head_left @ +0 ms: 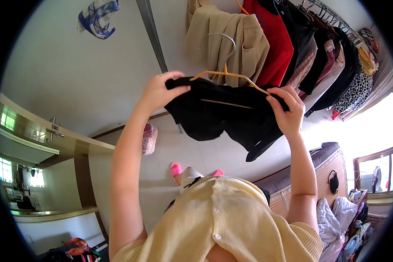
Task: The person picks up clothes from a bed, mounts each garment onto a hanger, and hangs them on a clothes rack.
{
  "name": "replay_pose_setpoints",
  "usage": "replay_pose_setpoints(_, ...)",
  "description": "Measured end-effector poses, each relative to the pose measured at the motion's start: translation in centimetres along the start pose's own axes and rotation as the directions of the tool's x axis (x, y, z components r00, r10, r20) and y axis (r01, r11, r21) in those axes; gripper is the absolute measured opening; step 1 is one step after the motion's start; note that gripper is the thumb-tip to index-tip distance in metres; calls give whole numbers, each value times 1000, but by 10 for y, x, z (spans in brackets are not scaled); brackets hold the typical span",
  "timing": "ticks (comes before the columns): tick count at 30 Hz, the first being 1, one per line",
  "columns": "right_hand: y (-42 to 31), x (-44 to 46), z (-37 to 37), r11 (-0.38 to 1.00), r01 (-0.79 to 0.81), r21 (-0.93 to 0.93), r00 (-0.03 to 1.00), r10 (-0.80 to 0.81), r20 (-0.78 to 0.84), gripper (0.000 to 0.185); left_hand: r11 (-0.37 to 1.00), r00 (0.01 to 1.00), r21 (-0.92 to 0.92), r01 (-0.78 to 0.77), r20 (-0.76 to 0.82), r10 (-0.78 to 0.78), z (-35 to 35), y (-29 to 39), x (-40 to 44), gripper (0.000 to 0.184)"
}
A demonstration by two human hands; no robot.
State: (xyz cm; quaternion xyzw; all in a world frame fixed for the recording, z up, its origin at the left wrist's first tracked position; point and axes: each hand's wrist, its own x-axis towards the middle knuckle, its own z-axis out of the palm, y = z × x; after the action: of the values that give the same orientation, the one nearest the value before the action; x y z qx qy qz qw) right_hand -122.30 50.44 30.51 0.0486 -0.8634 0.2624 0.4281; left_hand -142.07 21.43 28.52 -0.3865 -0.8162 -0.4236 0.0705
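Observation:
A black garment point(225, 113) hangs in front of me on a yellow-orange hanger point(231, 74) with a metal hook. My left hand point(163, 89) is closed on the garment's left shoulder, thumb below and fingers above. At the other end, my right hand point(288, 107) pinches the right shoulder close to the hanger's tip. Part of the hanger's lower bar shows as a pale strip across the black cloth. Which kind of garment it is, I cannot tell for sure.
Beige trousers point(240, 43), a red garment point(270, 35) and several other clothes hang from a metal rack point(336, 17) ahead and right. A bed point(323, 174) with a black mask point(333, 182) lies to the right. A door handle point(53, 129) is at left.

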Motion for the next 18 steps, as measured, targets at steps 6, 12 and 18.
replay_pose_setpoints(6, 36, -7, 19, 903, -383, 195, 923, 367, 114, 16, 984, 978, -5, 179, -104, -179, 20, -4, -11, 19)
replay_pose_setpoints(12, 44, 2, 18, 330, -568, 754, 698, 678, 229, 10, 951, 898, 295, -88, -390, 204, 26, -8, -24, 18)
replay_pose_setpoints(18, 18, 18, 28, 409, -505, 760, 767, 617, 178, 12, 877, 922, 477, -59, -309, 231, 24, -3, -40, 17)
